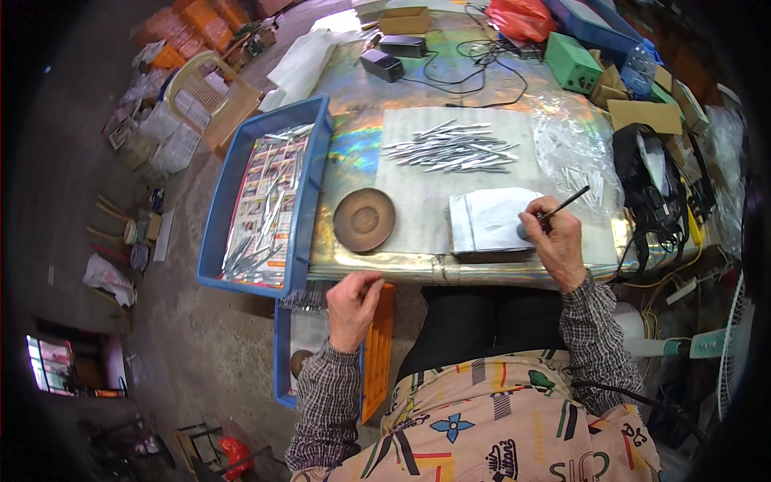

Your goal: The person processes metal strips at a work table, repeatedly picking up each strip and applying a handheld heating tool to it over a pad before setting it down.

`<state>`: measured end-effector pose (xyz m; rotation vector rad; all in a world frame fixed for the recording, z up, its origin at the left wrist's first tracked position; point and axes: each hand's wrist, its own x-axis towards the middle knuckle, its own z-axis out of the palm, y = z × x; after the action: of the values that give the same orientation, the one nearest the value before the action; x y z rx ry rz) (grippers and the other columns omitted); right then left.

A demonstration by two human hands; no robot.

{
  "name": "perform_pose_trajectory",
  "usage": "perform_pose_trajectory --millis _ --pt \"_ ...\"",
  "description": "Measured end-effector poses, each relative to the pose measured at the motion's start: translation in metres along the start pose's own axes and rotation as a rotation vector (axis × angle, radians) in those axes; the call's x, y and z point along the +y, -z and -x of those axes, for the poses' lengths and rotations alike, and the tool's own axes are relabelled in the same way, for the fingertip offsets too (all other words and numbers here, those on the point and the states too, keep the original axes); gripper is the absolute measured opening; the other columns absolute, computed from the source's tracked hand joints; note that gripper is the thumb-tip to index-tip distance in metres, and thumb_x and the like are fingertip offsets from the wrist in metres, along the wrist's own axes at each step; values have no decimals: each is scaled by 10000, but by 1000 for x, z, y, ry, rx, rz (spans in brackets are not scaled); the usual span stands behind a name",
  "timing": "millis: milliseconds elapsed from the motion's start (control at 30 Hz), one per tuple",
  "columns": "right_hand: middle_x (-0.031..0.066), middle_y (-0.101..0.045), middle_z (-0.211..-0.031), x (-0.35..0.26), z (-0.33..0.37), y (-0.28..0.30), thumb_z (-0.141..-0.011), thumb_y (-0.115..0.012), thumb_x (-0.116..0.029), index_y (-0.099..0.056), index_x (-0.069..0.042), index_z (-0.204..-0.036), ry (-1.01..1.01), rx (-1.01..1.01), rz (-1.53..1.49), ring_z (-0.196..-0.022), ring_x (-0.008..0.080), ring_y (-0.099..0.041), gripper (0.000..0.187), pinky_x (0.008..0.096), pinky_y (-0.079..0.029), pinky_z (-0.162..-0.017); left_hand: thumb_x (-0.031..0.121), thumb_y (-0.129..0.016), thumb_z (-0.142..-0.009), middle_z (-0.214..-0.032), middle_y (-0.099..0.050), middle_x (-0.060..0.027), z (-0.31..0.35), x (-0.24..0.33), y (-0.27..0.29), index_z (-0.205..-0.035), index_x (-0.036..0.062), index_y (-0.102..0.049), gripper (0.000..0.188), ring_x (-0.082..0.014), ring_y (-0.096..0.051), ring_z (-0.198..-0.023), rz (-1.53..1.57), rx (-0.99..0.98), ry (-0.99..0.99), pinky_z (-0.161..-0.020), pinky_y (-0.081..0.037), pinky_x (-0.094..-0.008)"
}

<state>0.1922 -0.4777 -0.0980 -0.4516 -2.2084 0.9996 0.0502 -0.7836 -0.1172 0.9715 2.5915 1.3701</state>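
My right hand (554, 241) grips a thin black pen-like tool (572, 199), its far end sticking up to the right. Beneath that hand lies a block topped with white paper or cloth (491, 217). A small grey piece at the fingertips is too unclear to name. Off the table's front edge, my left hand (353, 309) is closed, thumb and fingers pressed together; whatever they may hold does not show. A round brown wooden dish (365, 219) sits between the hands. Behind it, a pile of slim silvery metal pieces (454, 147) rests on a white sheet (401, 189).
To the left stands a blue tray (309, 205) with more silvery pieces on newsprint. Clear plastic (566, 145), a black bag (646, 185) and a green box (573, 63) line the right. Black cables (482, 80) cross the back. Below are a crate (377, 353) and a fan (731, 345).
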Motion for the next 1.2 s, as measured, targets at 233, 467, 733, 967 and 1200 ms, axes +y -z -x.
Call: perform_pose_trajectory --millis 233,467,733,967,1200 --pt "91 -558 -722 1 -1 1 -802 -712 -88 -578 -46 -793 140 33 86 -639 264 -538 141 366 -439 -578 58 -670 -825 -780 -648 -139 -104 9 -60 -889 12 -666 80 -266 -638 -672 -89 59 -278 -619 -498 -350" --pt "77 -576 -749 6 0 -7 -794 -703 -70 -567 -50 -815 164 27 44 -674 262 -552 140 369 -447 -597 85 -671 -810 -844 -650 -121 -159 1 -99 -903 69 -679 95 -291 -639 -729 -166 -1 -229 -652 -499 -389" --pt "70 -586 -764 9 -4 0 -805 -695 -71 -555 -59 -812 130 -24 -23 -696 270 -554 141 372 -452 -621 127 -669 -801 -919 -634 -90 -184 8 -130 -937 135 -673 136 -338 -637 -827 -450 -23 -319 -691 -502 -445" --pt "73 -589 -764 17 -1 10 -822 -694 -82 -562 -57 -823 88 -28 -107 -714 264 -571 135 365 -472 -634 132 -661 -818 -913 -609 -92 -190 -1 -139 -924 141 -652 107 -344 -630 -794 -431 -2 -334 -667 -503 -448" --pt "99 -603 -761 34 0 42 -829 -693 -76 -586 -35 -829 10 15 -84 -670 281 -591 115 370 -479 -605 114 -663 -808 -920 -610 -91 -189 4 -133 -918 141 -645 115 -336 -628 -807 -458 -35 -296 -667 -496 -441"
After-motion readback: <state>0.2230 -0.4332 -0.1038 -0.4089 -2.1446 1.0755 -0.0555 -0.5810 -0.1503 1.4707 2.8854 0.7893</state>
